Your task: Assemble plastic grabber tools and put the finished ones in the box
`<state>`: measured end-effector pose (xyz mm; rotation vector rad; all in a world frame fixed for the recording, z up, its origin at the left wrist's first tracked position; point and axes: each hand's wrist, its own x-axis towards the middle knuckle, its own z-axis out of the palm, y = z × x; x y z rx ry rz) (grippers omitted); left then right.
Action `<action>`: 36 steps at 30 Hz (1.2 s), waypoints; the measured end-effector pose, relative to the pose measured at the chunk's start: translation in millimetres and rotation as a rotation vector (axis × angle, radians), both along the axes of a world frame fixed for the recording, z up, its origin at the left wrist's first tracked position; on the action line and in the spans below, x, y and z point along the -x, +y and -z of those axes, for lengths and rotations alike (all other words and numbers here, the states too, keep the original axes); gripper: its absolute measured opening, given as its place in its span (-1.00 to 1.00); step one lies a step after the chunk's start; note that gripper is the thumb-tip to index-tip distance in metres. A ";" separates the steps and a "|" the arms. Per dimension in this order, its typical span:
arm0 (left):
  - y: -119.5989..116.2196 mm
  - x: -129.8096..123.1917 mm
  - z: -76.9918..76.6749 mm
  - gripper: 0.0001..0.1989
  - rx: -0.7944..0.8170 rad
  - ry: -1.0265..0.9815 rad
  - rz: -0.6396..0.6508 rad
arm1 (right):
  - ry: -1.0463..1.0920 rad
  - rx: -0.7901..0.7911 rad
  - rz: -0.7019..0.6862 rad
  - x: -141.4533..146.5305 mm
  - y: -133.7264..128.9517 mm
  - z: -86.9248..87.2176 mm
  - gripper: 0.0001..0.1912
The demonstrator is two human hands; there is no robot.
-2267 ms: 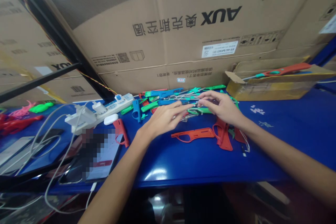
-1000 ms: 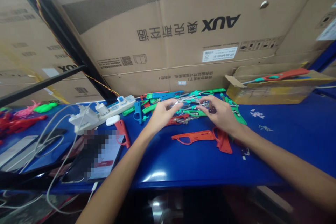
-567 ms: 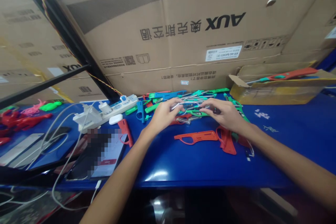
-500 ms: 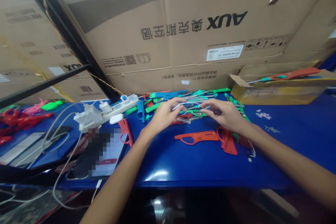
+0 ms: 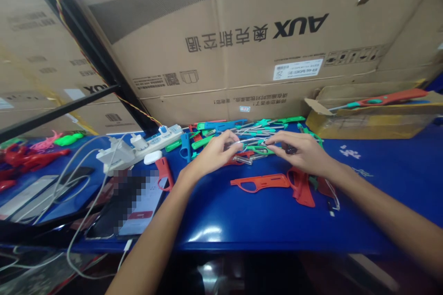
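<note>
My left hand (image 5: 219, 150) pinches one end of a thin metallic piece with white wire (image 5: 252, 140). At its other end, the fingers of my right hand (image 5: 294, 147) are closed on the wire, and a small black part (image 5: 290, 150) shows in that palm. Beneath and behind both hands lies a pile of green, blue and red plastic lighter shells (image 5: 221, 125) and metal tubes. Nearer the front edge lies an orange-red shell half (image 5: 259, 183), with more red shells (image 5: 302, 189) just right of it, below my right wrist.
An open cardboard box (image 5: 367, 122) with a red lighter on top stands at the right. A white power strip (image 5: 152, 143) with chargers and cables, a tablet (image 5: 138, 212) and red figures (image 5: 34, 159) are at the left. Large cartons (image 5: 224, 69) rise behind the blue table (image 5: 214, 221).
My fingers have shifted slightly, and the thin piece with its wire now stretches more plainly between both hands. The camera view has moved a little.
</note>
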<state>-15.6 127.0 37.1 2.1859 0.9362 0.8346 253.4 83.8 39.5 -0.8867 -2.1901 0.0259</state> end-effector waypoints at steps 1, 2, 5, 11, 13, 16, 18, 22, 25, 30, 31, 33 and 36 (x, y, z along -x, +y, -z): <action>-0.4 1.1 -1.6 -0.76 0.002 0.018 0.017 | -0.004 -0.003 -0.006 -0.6 0.2 -0.5 -0.82; -0.7 2.2 -3.2 -0.76 0.004 0.035 0.033 | -0.013 -0.003 -0.013 -1.1 0.4 -1.0 -0.82; -0.2 4.8 -5.7 -0.77 0.006 0.080 0.074 | -0.047 0.001 -0.031 -1.4 0.0 -2.7 -0.83; 4.7 7.5 -1.2 -0.78 -0.012 0.131 0.103 | -0.068 0.028 -0.023 -1.1 -2.3 -4.4 -0.80; 5.6 7.5 0.4 -0.79 -0.032 0.155 0.072 | -0.063 0.045 -0.022 -0.8 -2.8 -4.0 -0.80; 6.2 7.2 1.1 -0.83 -0.071 0.170 0.012 | -0.042 0.078 -0.016 0.3 -3.1 -2.6 -0.80; 6.6 7.0 0.6 -0.84 -0.084 0.156 -0.019 | -0.031 0.100 -0.013 1.3 -3.2 -1.7 -0.80; 7.9 6.7 -0.8 -0.83 -0.078 0.109 -0.056 | -0.045 0.144 -0.037 2.5 -2.9 -0.7 -0.81; 8.1 6.1 -1.6 -0.82 -0.057 0.052 -0.045 | -0.078 0.147 -0.060 2.8 -2.6 -0.4 -0.82; 5.6 4.9 -4.5 -0.79 0.016 -0.053 -0.028 | -0.133 0.150 -0.036 1.0 -0.2 1.7 -0.80; 4.8 4.7 -5.4 -0.78 0.034 -0.063 -0.026 | -0.144 0.144 -0.024 0.3 0.7 2.4 -0.79; 3.2 4.2 -7.5 -0.78 0.063 -0.076 -0.018 | -0.162 0.132 0.005 -1.4 2.4 3.5 -0.78; 1.3 3.8 -9.9 -0.80 0.076 -0.092 -0.005 | -0.176 0.122 0.023 -3.2 4.2 4.9 -0.77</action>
